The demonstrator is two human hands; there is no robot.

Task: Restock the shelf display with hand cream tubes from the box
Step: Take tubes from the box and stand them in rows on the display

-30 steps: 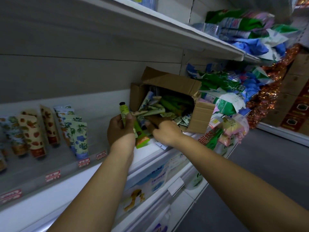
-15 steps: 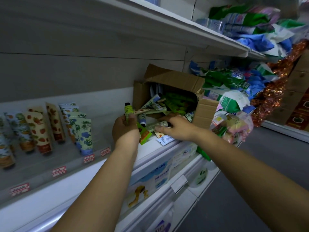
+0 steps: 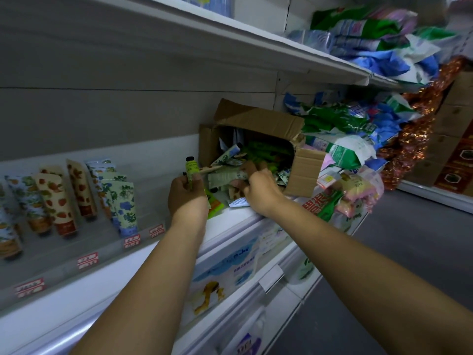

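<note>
Because the left hand (image 3: 188, 198) already grips a green tube (image 3: 192, 170) upright, with more tubes lower in the same fist, one more may be too many and one could slip to the floor. Just beside it, some loose tubes (image 3: 215, 208) lie at the shelf edge (image 3: 238, 215), where a push of the wrist could drop them. The displayed tubes (image 3: 122, 198) stand well apart to the left. A little further, the right hand (image 3: 263, 190) curls its fingers on a pale tube (image 3: 225, 176) at the mouth of the box (image 3: 258, 124). If it pulls fast, the heap spilling out there may slide. The box lies on its side against soft packets (image 3: 340, 149), so it may shift. Compared with half a second ago, the right hand has gone from the shelf front up to the box mouth, while the left hand holds as before.
</note>
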